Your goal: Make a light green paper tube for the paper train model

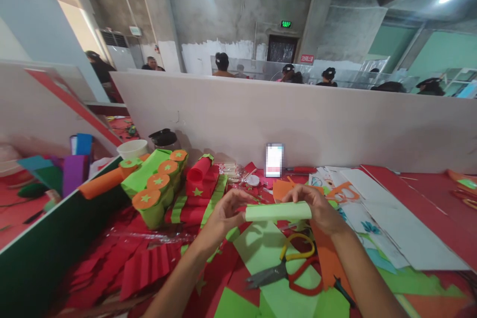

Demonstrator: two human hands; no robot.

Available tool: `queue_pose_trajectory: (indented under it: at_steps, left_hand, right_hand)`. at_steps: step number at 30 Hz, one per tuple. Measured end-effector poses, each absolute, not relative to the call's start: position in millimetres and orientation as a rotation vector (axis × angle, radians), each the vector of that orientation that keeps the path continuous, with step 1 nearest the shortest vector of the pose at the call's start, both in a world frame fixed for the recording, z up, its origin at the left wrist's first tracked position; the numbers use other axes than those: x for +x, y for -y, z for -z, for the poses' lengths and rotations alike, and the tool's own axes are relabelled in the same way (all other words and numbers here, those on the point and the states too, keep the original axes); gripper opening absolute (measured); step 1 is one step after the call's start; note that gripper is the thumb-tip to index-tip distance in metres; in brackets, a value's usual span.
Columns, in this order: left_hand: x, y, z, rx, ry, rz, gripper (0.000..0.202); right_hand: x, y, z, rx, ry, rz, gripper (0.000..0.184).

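A rolled sheet of pale green paper (278, 211) lies level between my two hands, above the table. My left hand (231, 209) grips its left end between thumb and fingers. At the other end, my right hand (323, 211) curls its fingers over the roll. Below it, scissors (285, 271) with one yellow and one red handle rest on a flat pale green sheet (255, 246), blades pointing left. Strips of orange paper (330, 258) lie under my right forearm, beside a small black tool (343, 292). Brighter green paper (234, 304) is at the near edge.
To the left stand a green and orange paper tank model (156, 179) and a red one (201, 184). Red folded paper (149, 268) lies nearer. A phone (275, 160) leans on the white partition (231, 114). White sheets (406, 213) are at right. People sit beyond the partition.
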State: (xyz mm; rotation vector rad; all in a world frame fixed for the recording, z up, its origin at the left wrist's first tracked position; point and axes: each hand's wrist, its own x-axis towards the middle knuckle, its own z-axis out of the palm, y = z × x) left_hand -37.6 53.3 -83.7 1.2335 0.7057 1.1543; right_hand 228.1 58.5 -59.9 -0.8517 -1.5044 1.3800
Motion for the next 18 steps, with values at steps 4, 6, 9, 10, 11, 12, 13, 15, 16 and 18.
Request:
queue_pose_trajectory:
  at_steps: [4, 6, 9, 10, 11, 12, 13, 15, 16, 18]
  left_hand:
    - [-42, -62, 93, 1.258, -0.95, -1.203, 0.024]
    - [-42, -64, 97, 1.28, -1.01, -1.181, 0.027]
    - [-39, -63, 96, 1.279, -0.954, -1.125, 0.026]
    - [-38, -62, 95, 1.27, -0.932, -1.127, 0.026]
    - [-37, -61, 93, 1.264, -0.919, -1.136, 0.026]
    - [-36, -60, 90, 1.26, -0.917, -1.151, 0.028]
    - [-35, -59, 89, 1.257, -0.924, -1.163, 0.03]
    - [-35, -58, 86, 1.242, -0.962, -1.15, 0.032]
    - [-35, -58, 85, 1.228, -0.986, -1.127, 0.033]
    - [-34, -56, 84, 1.184, -1.019, -1.065, 0.034]
  right_hand:
    - [241, -59, 57, -0.868, 1.443, -1.39, 0.022]
    - [246, -59, 56, -0.881, 1.426, -1.386, 0.023]
    - [250, -58, 54, -0.896, 1.441, -1.366, 0.023]
    - [250, -58, 54, -0.9, 1.451, -1.365, 0.023]
    - [250, -58, 54, -0.901, 1.463, -1.368, 0.023]
    - [251, -58, 54, -0.9, 1.477, -1.369, 0.022]
    - [250, -58, 54, -0.899, 1.494, -1.366, 0.021]
    - [250, -58, 54, -0.903, 1.535, -1.343, 0.018]
    - [249, -58, 54, -0.906, 1.559, -1.323, 0.016]
    - [247, -57, 52, -0.911, 1.605, -1.276, 0.012]
